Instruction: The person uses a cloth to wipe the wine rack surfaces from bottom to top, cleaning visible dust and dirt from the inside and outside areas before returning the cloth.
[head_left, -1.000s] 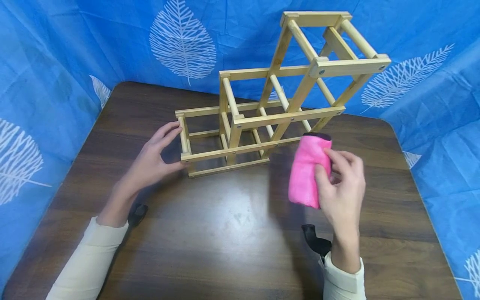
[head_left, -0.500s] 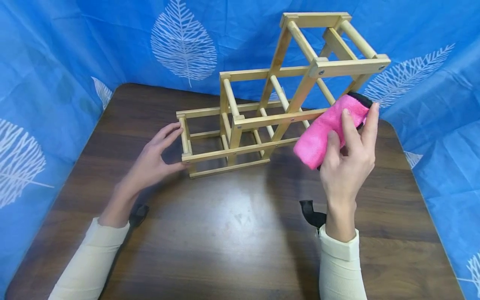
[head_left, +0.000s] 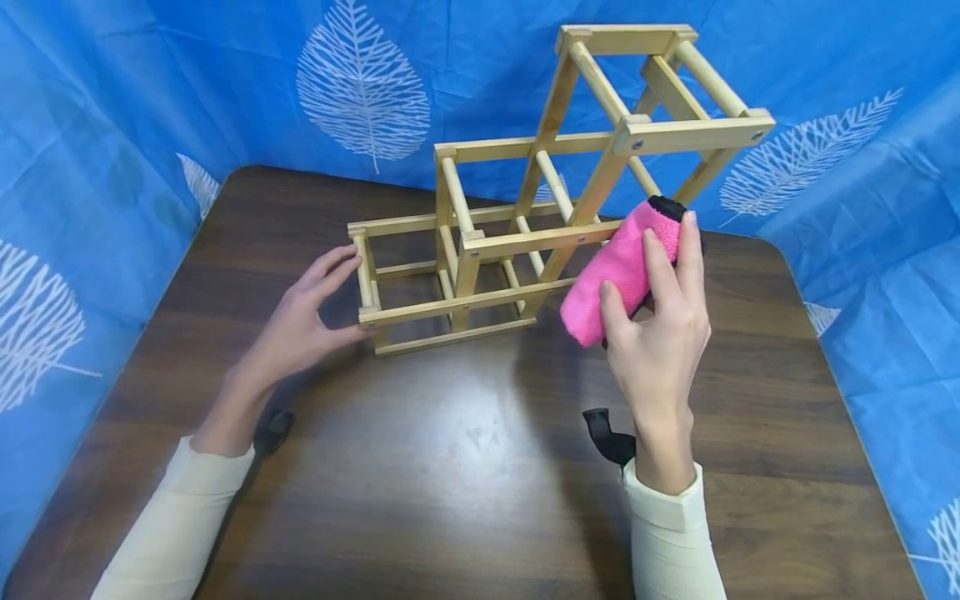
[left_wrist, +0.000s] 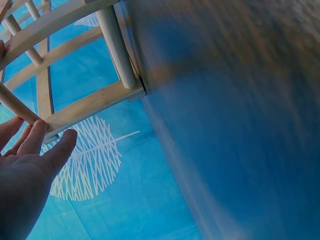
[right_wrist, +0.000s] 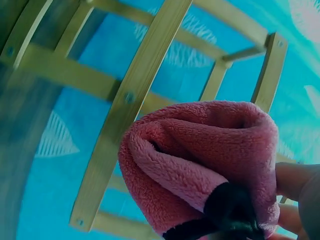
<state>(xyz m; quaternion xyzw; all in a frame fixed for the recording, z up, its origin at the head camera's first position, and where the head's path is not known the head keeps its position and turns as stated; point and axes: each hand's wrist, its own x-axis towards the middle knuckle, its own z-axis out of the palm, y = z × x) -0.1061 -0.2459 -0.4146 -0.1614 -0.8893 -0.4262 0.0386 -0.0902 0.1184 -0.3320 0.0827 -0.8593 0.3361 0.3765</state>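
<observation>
Here, nearest of all, cream sleeves (head_left: 180, 517) reach in from eight and five o'clock, with a black elbow-shaped piece (head_left: 611, 443) beside the latter. Beneath spreads a dark brown table (head_left: 465, 500), wood-grained and glossy enough to throw back light. Near three o'clock the right hand (head_left: 660, 333) grips a pink cloth (head_left: 611, 279) between thumb and fingers; its plush pile is folded into thick, rounded layers, with black trim (head_left: 667, 207) at the upper end. At nine o'clock the left hand (head_left: 296, 321) makes a wide curve, fingertips touching the low end of a wooden rack (head_left: 528, 241). That rack is pale, smooth timber, flat slats and round rods stepping up toward one o'clock. The cloth lies toward the right hand's eleven o'clock, and well apart from the left hand, toward its three o'clock; whether it touches the wood cannot be told. Farthest off hangs a creased blue sheet (head_left: 495, 75) printed with white leaves (head_left: 365, 87).
</observation>
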